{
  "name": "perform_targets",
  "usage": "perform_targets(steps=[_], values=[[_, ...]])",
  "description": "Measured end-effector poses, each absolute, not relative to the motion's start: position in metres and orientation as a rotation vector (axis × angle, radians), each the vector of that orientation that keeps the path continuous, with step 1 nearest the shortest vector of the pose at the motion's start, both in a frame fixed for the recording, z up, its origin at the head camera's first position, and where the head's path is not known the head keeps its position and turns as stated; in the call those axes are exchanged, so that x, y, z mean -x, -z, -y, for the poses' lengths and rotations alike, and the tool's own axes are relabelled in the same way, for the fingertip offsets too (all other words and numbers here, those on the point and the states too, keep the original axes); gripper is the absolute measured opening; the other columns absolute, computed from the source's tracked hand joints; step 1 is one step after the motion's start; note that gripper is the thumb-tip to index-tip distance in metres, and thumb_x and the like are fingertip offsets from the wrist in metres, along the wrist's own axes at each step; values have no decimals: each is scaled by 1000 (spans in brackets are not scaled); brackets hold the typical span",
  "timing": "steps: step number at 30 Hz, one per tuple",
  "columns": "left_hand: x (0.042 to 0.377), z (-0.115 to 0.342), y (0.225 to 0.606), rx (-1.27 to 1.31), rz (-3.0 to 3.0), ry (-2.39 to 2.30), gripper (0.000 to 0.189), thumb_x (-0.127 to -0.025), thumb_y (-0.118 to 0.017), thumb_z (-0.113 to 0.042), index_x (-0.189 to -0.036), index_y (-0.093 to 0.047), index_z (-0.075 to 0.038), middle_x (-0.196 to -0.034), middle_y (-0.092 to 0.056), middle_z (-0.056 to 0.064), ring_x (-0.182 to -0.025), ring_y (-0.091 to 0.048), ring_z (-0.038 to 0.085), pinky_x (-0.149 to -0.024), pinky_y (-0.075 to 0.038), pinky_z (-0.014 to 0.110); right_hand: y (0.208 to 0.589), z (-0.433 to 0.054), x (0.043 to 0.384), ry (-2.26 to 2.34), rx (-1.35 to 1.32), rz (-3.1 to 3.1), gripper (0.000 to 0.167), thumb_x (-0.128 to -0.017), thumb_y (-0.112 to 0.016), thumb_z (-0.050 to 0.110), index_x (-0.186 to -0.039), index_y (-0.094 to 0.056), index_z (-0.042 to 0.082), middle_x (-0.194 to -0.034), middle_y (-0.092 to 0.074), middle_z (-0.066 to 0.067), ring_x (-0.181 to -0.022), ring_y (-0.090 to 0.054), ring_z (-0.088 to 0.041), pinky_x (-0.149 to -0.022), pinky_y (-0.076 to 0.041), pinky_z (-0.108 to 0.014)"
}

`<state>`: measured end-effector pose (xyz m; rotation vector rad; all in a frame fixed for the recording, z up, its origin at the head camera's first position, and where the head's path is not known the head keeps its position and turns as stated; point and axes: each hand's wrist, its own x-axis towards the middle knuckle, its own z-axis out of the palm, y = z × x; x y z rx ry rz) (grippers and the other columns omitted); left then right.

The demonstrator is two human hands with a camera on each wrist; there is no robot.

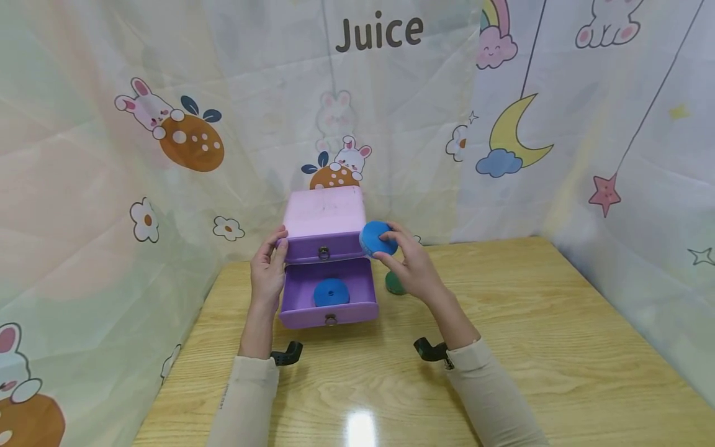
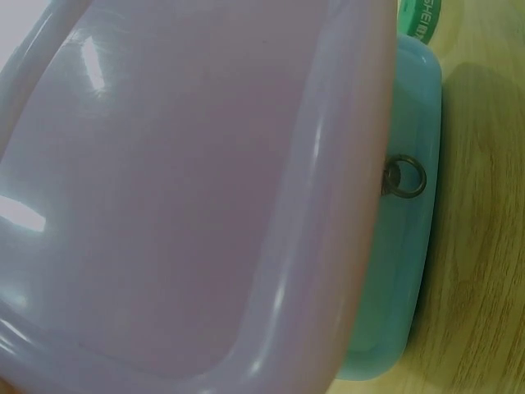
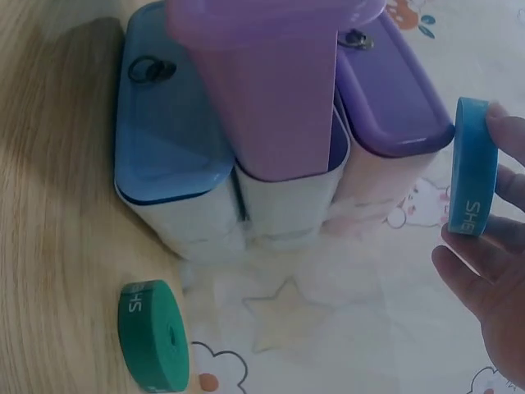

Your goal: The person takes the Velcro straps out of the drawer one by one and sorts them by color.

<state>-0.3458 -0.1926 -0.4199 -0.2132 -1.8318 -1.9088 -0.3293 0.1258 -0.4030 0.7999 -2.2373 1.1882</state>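
Observation:
A small drawer cabinet [image 1: 325, 211] with a pink top stands on the table. Its middle purple drawer [image 1: 357, 312] is pulled out, and a blue roll of tape [image 1: 321, 295] lies flat inside. My left hand [image 1: 267, 273] grips the cabinet's left edge by the top drawer, thumb at the front. With thumb and fingers, my right hand [image 1: 414, 264] pinches a second blue roll [image 3: 473, 168], held up beside the cabinet's upper right corner. The left wrist view shows the cabinet's pink top [image 2: 189, 180] but little of the hand.
A green roll of tape [image 3: 152, 336] stands on its edge on the table [image 1: 536, 323], right of the cabinet. The light blue bottom drawer [image 3: 172, 107], with a metal ring pull, is closed. A printed cloth [image 1: 391, 124] hangs behind.

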Motion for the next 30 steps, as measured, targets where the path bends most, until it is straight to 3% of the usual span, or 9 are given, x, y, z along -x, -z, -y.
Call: perform_targets(steps=[9, 20, 30], values=[[344, 192, 419, 224, 1820, 1915, 36, -106, -61, -30, -135, -67, -9, -155, -56, -3, -151, -42, 11, -127, -34, 37, 407, -136, 336, -1199, -713, 2279, 36, -102, -69, 26, -128, -61, 2, -160, -44, -22, -146, -47, -38, -111, -50, -56], [333, 188, 405, 213, 1839, 1934, 34, -108, -57, -15, -138, -62, 1, -157, -53, 6, -153, -40, 17, -126, -35, 37, 413, -147, 342, -1194, -690, 2336, 36, -103, -67, 28, -127, -61, 2, -160, -43, -21, -147, -45, -40, -109, -52, -56], [344, 193, 418, 229, 1834, 1907, 35, -107, -59, -26, -137, -65, -8, -156, -55, -2, -152, -41, 12, -126, -35, 38, 418, -159, 341, -1125, -622, 2497, 40, -104, -66, 34, -130, -61, 5, -163, -41, -16, -149, -43, -40, -115, -47, -56]])
